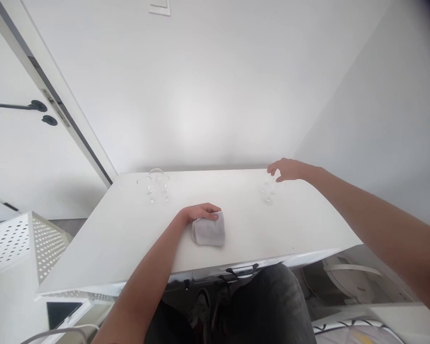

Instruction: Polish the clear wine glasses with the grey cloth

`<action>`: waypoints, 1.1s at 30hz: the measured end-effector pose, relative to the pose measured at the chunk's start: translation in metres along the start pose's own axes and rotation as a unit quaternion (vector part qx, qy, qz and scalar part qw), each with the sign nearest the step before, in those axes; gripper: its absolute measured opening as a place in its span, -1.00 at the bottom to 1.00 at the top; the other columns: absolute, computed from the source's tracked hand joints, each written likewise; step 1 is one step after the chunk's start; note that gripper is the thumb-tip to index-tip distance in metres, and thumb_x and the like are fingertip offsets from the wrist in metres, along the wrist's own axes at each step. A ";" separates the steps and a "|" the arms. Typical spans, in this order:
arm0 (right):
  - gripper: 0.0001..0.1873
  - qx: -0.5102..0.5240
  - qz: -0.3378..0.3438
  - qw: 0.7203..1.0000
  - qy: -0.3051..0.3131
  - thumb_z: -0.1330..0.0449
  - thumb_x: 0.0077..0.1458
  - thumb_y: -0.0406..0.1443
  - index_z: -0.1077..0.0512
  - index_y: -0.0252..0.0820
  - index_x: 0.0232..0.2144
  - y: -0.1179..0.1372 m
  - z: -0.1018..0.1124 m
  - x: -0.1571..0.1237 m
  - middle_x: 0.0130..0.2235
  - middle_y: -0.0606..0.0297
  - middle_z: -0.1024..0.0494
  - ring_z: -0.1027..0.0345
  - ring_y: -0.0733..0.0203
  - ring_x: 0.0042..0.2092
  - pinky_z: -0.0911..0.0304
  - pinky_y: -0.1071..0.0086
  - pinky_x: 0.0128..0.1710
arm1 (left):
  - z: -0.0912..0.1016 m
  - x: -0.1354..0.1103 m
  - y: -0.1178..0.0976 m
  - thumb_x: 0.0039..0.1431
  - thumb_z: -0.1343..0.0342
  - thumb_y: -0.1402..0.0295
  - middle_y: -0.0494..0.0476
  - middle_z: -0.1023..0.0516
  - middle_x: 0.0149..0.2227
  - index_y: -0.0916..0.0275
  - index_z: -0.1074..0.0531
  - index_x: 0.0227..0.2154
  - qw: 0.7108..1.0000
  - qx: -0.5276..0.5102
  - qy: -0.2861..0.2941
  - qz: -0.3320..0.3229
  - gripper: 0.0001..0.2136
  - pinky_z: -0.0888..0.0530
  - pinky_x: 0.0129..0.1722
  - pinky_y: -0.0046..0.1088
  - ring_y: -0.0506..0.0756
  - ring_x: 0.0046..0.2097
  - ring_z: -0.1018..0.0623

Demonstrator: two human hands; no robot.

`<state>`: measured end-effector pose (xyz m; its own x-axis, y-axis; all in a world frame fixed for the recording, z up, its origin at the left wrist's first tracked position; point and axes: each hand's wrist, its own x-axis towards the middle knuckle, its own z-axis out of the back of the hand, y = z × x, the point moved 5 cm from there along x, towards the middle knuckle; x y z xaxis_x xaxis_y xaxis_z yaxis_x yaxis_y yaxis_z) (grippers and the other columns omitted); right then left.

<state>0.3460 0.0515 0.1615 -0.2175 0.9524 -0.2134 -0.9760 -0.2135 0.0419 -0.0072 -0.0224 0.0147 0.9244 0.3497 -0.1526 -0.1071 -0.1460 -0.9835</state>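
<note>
A folded light-grey cloth (210, 230) lies on the white tabletop (139, 243) near its front edge. My left hand (203, 211) is closed on the cloth's back edge, with the thumb over the top. At the back right, my right hand (286, 170) reaches to a small clear glass (267, 191). Its thumb and fingers curve around the upper part of the glass, which seems to stand on the table; its transparent outline is faint. Several more clear glasses (158, 184) stand close together at the back left.
A white wall (200, 95) rises behind the table. To the left are a white door with a black handle (21, 105) and a perforated white rack (50, 246). My legs (272, 306) are below the front edge. A round white object (354, 279) sits low at right.
</note>
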 end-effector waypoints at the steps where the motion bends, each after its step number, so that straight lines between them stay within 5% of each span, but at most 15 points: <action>1: -0.58 -0.009 -0.002 1.000 0.003 -0.31 -0.13 -0.31 -0.52 -0.03 -0.12 0.003 -0.004 0.004 -0.01 0.25 -0.62 -0.46 0.00 -0.05 -0.31 0.27 -0.24 | 0.000 0.000 0.000 0.09 -0.35 0.10 0.19 -0.61 -0.25 0.30 -0.58 -0.20 1.000 0.000 -0.003 0.002 -0.64 -0.47 -0.25 -0.45 0.09 -0.26 -0.59; 9: -0.86 0.041 0.009 0.999 -0.009 -0.30 -0.08 -0.29 -0.51 -0.09 -0.36 0.016 -0.013 0.020 -0.16 0.25 -0.68 -0.51 0.06 -0.21 -0.33 0.28 -0.30 | 0.000 0.002 0.003 0.07 -0.36 0.10 0.18 -0.61 -0.21 0.28 -0.59 -0.19 1.000 -0.005 0.004 -0.006 -0.64 -0.48 -0.21 -0.43 0.10 -0.22 -0.60; 15: -0.81 0.068 0.027 0.997 -0.008 -0.29 -0.07 -0.26 -0.53 -0.08 -0.31 0.037 -0.013 0.031 -0.14 0.31 -0.69 -0.51 0.15 -0.32 -0.34 0.32 -0.32 | -0.002 0.003 0.002 0.10 -0.34 0.09 0.19 -0.62 -0.20 0.27 -0.59 -0.18 1.000 0.002 0.014 -0.017 -0.64 -0.49 -0.23 -0.41 0.12 -0.20 -0.61; 24: -0.78 0.022 0.137 0.989 -0.046 -0.26 -0.05 -0.29 -0.56 -0.08 -0.26 0.163 -0.001 0.062 -0.15 0.36 -0.69 -0.53 0.17 -0.23 -0.30 0.38 -0.30 | -0.011 -0.001 -0.002 0.02 -0.38 0.06 0.18 -0.64 -0.24 0.27 -0.61 -0.23 0.997 0.018 0.069 0.016 -0.61 -0.52 -0.22 -0.39 0.15 -0.22 -0.61; 33: -0.73 0.042 0.227 0.971 -0.059 -0.31 -0.09 -0.42 -0.58 -0.15 -0.26 0.302 0.005 0.087 -0.14 0.27 -0.68 -0.52 0.14 -0.23 -0.29 0.36 -0.33 | -0.010 0.001 -0.006 0.12 -0.31 0.04 0.15 -0.62 -0.20 0.26 -0.59 -0.22 0.993 0.065 0.096 -0.020 -0.64 -0.51 -0.15 -0.38 0.15 -0.18 -0.59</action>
<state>0.0325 0.0708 0.1600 -0.6195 0.7839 -0.0410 -0.7757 -0.6033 0.1856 -0.0019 -0.0307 0.0211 0.9804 0.1680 -0.1033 -0.1029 -0.0113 -0.9946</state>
